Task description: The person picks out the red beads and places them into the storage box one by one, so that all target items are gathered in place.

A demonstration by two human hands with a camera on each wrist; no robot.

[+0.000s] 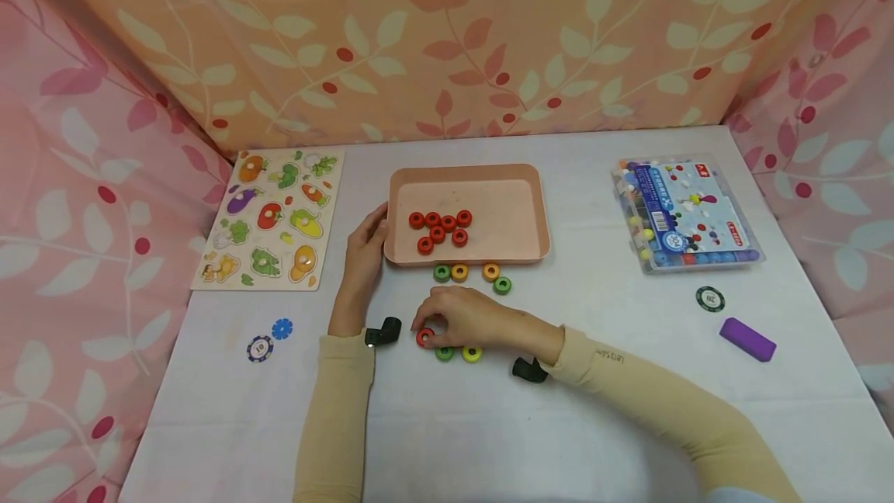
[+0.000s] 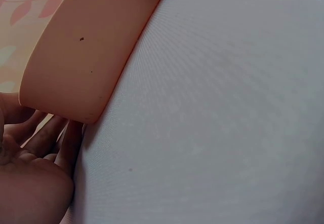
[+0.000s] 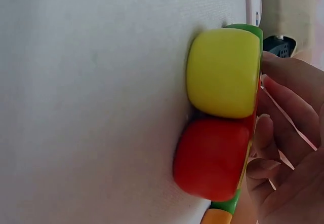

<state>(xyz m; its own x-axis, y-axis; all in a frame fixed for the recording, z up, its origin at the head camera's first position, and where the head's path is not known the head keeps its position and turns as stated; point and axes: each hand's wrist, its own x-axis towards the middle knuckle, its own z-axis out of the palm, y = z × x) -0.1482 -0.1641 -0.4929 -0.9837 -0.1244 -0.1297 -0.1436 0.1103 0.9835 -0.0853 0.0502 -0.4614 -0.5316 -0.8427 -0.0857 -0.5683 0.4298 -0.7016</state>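
Observation:
My left hand (image 1: 365,243) rests its fingers against the left end of a peach tray (image 1: 489,200). In the left wrist view its fingers meet the corner of the tray wall (image 2: 86,57). Several red rings (image 1: 437,234) lie inside the tray. Low over the table, my right hand (image 1: 468,318) pinches a red ring (image 1: 424,338) between thumb and fingers. A green ring (image 1: 444,354) and a yellow ring (image 1: 472,354) are just below that hand. The right wrist view shows another red ring (image 3: 210,158) beside the yellow one, hidden by the hand from above.
Green and orange rings (image 1: 491,272) line the tray's near edge. To the left are a vegetable puzzle board (image 1: 279,208) and two chips (image 1: 260,348). At right stand a clear bead box (image 1: 687,212), a dark chip (image 1: 710,299) and a purple block (image 1: 747,339).

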